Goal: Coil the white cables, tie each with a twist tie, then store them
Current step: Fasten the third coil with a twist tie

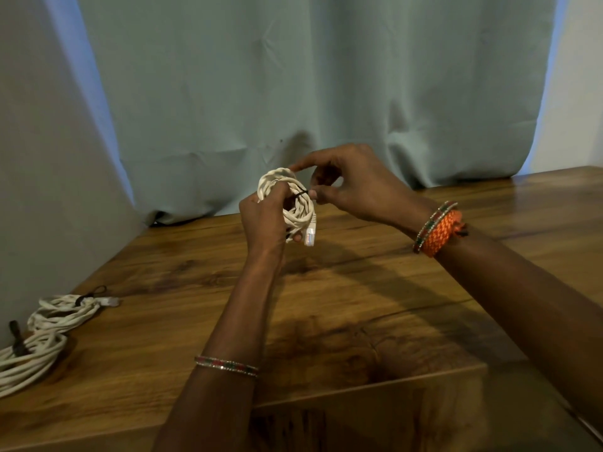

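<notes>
White cable, wound into a small coil [287, 197], is what I see held up above the wooden bench [326, 288] in the head view, about mid-frame and in front of the pale green curtain [293, 93]. My left hand [264, 220] grips the coil from its left side, fingers curled round the loops, with the clear plug end [310, 234] hanging just below the coil beside the left thumb. My right hand [352, 184] is on the coil's right side: thumb and one finger pinch the end of a dark twist tie [301, 193] that crosses the loops, while the forefinger reaches over and touches the top of the coil. So both grips are closed, the left on the cable, the right on the tie. I cannot tell whether the tie is already twisted tight.

Well to the left of the held coil, near the bench's left edge, lie two more coiled white cables. The nearer-to-centre bundle [65, 313] has a dark tie round it and its plug pointing right; the second bundle [29, 357] touches it and runs off the lower left of the frame, also with a dark tie.

A thin beaded bangle [225, 365] sits on the left forearm; on the right wrist, a similar bangle lies beside an orange woven band [440, 234]. Below the coil, at the bench's near edge, is the rim of an open cardboard box [359, 389].
</notes>
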